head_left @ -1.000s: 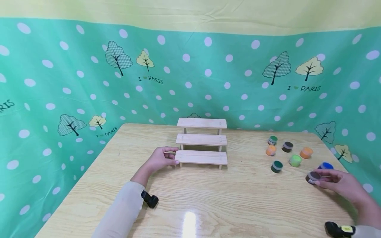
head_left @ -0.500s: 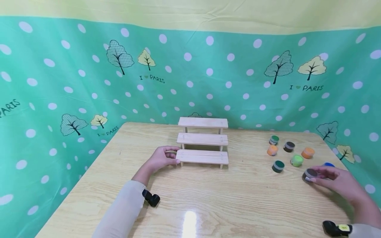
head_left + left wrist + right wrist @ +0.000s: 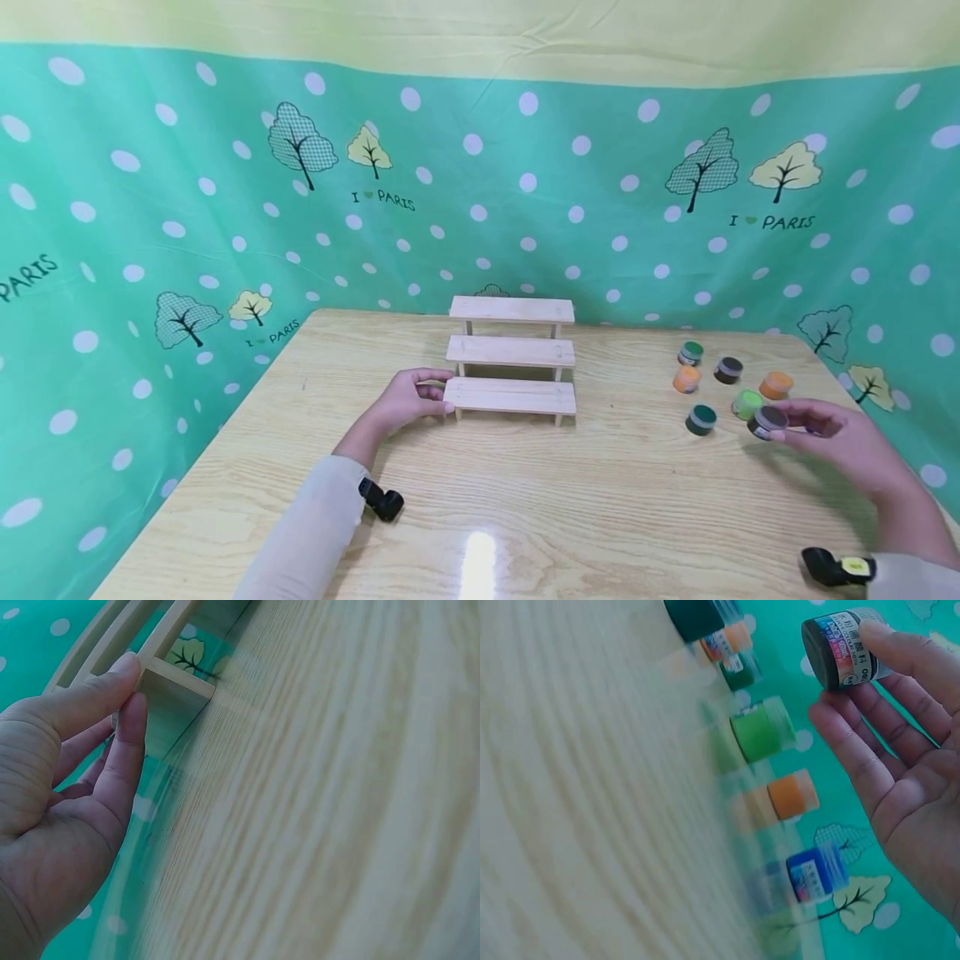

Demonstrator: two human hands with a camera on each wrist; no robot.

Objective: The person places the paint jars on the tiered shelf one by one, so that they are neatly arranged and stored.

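Observation:
My left hand (image 3: 405, 402) pinches the left end of the lowest board of a three-tier wooden display stand (image 3: 510, 396). In the left wrist view, thumb and fingers meet at the corner of the stand (image 3: 178, 677). On the right, my right hand (image 3: 843, 446) holds a dark paint jar (image 3: 767, 422) by its sides, raised off the table. The right wrist view shows the label of the dark jar (image 3: 844, 649) between thumb and fingers. Just behind it, a light green paint jar (image 3: 747, 404) is partly covered in the head view.
Around the held jar stand a dark green jar (image 3: 701, 419), two orange jars (image 3: 776, 385), another green jar (image 3: 691, 352) and a second dark jar (image 3: 728, 370). A blue jar (image 3: 817, 871) is nearly hidden behind the right hand in the head view. A patterned cloth (image 3: 525, 208) hangs behind the table.
My right hand has lifted the dark jar from near the blue jar and carried it left and away from me. The left hand stays on the stand.

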